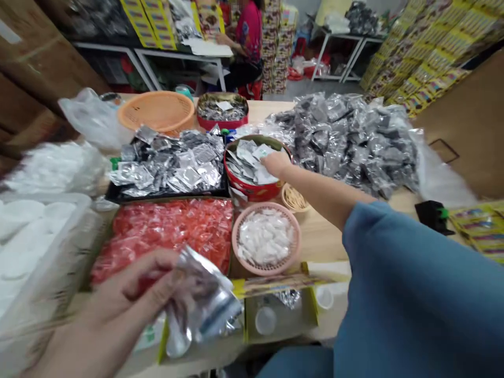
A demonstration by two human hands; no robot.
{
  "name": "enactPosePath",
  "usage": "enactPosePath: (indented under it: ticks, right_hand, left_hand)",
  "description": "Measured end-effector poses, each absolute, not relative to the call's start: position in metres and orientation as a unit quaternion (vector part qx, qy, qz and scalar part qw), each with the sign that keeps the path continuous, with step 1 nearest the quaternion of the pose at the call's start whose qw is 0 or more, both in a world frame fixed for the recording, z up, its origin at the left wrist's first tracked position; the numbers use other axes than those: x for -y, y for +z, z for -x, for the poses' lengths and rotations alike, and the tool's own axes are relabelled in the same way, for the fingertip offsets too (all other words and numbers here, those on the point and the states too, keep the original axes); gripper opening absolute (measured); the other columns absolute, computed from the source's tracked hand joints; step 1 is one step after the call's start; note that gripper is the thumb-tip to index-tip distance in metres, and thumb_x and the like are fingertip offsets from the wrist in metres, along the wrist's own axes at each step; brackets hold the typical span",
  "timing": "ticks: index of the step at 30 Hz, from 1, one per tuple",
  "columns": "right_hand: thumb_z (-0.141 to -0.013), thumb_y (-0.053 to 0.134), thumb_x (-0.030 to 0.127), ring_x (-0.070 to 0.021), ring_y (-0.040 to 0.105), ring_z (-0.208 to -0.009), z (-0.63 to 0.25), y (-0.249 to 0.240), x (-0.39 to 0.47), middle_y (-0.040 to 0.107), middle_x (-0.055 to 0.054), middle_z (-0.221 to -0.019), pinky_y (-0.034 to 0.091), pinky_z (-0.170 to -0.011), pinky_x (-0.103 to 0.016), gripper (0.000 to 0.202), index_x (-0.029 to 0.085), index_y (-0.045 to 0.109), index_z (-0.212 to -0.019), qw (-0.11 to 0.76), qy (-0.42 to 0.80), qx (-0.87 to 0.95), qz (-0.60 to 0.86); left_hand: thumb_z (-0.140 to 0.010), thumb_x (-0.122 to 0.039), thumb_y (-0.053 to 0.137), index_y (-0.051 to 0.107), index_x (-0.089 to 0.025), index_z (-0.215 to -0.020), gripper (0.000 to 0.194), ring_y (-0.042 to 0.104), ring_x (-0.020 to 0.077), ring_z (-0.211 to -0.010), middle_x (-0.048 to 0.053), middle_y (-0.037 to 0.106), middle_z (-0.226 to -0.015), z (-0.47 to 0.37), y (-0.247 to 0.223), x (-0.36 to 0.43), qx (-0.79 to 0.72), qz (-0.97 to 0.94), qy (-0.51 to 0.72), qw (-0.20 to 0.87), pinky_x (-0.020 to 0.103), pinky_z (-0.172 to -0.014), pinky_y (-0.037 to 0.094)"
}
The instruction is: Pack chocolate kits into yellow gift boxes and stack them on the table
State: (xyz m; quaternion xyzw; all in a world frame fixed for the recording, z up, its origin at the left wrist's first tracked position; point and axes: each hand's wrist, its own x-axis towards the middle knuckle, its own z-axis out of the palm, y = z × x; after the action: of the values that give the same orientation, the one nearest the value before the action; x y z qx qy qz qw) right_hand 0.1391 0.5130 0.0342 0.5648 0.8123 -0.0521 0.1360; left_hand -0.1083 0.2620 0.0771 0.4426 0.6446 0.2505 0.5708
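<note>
My left hand (pixel 129 294) is low at the front left and grips a bunch of silver sachets (pixel 205 299) over a yellow box (pixel 275 315). My right hand (pixel 275 164), in a blue sleeve, reaches forward into a red round tin (pixel 255 191) of silver and white sachets (pixel 246 160); its fingers rest on the sachets, and whether they grip one is hidden. A pink basket of white sachets (pixel 266 237) sits just in front of the tin.
A tray of red sachets (pixel 169 226) and a black tray of silver sachets (pixel 169 163) lie at the left. A large heap of silver packets (pixel 346 136) fills the right. An orange basket (pixel 157 110) and another red tin (pixel 222 110) stand behind. A person (pixel 246 37) sits at a far table.
</note>
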Motion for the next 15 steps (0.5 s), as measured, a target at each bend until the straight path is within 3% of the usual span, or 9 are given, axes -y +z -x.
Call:
enactPosePath:
  ticks: [3, 5, 6, 8, 10, 12, 15]
  right_hand:
    - [-0.087, 0.025, 0.022, -0.0138, 0.051, -0.094, -0.197, 0.100, -0.465, 0.056, -0.003, -0.091, 0.034, -0.077, -0.023, 0.035, 0.006, 0.054, -0.096, -0.041, -0.029, -0.809, -0.585]
    - [-0.085, 0.021, 0.035, -0.0054, 0.052, -0.075, -0.253, 0.137, -0.390, 0.050, 0.002, -0.069, 0.033, -0.068, -0.016, 0.046, 0.005, 0.055, -0.078, -0.182, -0.014, -0.769, -0.613]
    - [-0.081, 0.030, 0.045, -0.0049, 0.050, -0.064, -0.283, 0.146, -0.343, 0.047, 0.003, -0.060, 0.035, -0.061, -0.015, 0.045, 0.009, 0.053, -0.064, -0.217, -0.048, -0.744, -0.630]
    - [-0.072, 0.039, 0.058, -0.0063, 0.042, -0.045, -0.341, 0.139, -0.244, 0.043, 0.003, -0.047, 0.033, -0.043, -0.016, 0.048, 0.016, 0.044, -0.049, -0.153, -0.228, -0.715, -0.643]
    - [-0.075, 0.037, 0.053, -0.0101, 0.044, -0.046, -0.384, 0.099, -0.169, 0.047, 0.001, -0.049, 0.034, -0.042, -0.020, 0.043, 0.017, 0.046, -0.053, -0.031, -0.372, -0.647, -0.665]
    - [-0.079, 0.034, 0.043, -0.0127, 0.049, -0.055, -0.400, 0.044, -0.136, 0.053, -0.001, -0.056, 0.038, -0.050, -0.022, 0.036, 0.017, 0.048, -0.059, 0.006, -0.392, -0.614, -0.685]
    - [-0.081, 0.033, 0.032, -0.0161, 0.055, -0.074, -0.379, -0.024, -0.157, 0.061, -0.006, -0.077, 0.039, -0.064, -0.025, 0.028, 0.016, 0.055, -0.075, 0.053, -0.355, -0.606, -0.710]
  left_hand:
    - [-0.070, -0.048, 0.047, 0.056, -0.033, -0.072, 0.018, 0.055, 0.0172, -0.057, -0.001, 0.059, -0.062, 0.017, 0.045, -0.219, -0.518, -0.520, 0.194, 0.651, 0.027, -0.051, 0.043]
    - [-0.074, -0.043, 0.042, 0.054, -0.026, -0.070, 0.021, 0.054, 0.0172, -0.063, 0.002, 0.059, -0.066, -0.062, 0.013, -0.202, -0.498, -0.546, 0.164, 0.654, 0.027, -0.057, 0.042]
    - [-0.076, -0.038, 0.041, 0.054, -0.023, -0.071, 0.020, 0.054, 0.0173, -0.066, 0.004, 0.059, -0.069, -0.102, -0.003, -0.197, -0.494, -0.568, 0.140, 0.643, 0.027, -0.059, 0.041]
    - [-0.077, -0.026, 0.040, 0.055, -0.019, -0.078, 0.017, 0.054, 0.0182, -0.076, 0.007, 0.060, -0.079, -0.174, -0.034, -0.197, -0.522, -0.623, 0.077, 0.578, 0.028, -0.068, 0.039]
    - [-0.076, -0.022, 0.040, 0.055, -0.016, -0.087, 0.020, 0.054, 0.0203, -0.082, 0.011, 0.060, -0.084, -0.224, -0.058, -0.204, -0.537, -0.631, 0.054, 0.557, 0.030, -0.072, 0.038]
    - [-0.074, -0.023, 0.045, 0.051, -0.012, -0.101, 0.030, 0.054, 0.0222, -0.086, 0.014, 0.058, -0.093, -0.246, -0.069, -0.210, -0.551, -0.631, 0.047, 0.544, 0.030, -0.074, 0.038]
    - [-0.073, -0.022, 0.046, 0.040, -0.009, -0.117, 0.046, 0.048, 0.0220, -0.101, 0.017, 0.050, -0.112, -0.232, -0.056, -0.209, -0.567, -0.648, 0.060, 0.505, 0.028, -0.082, 0.036]
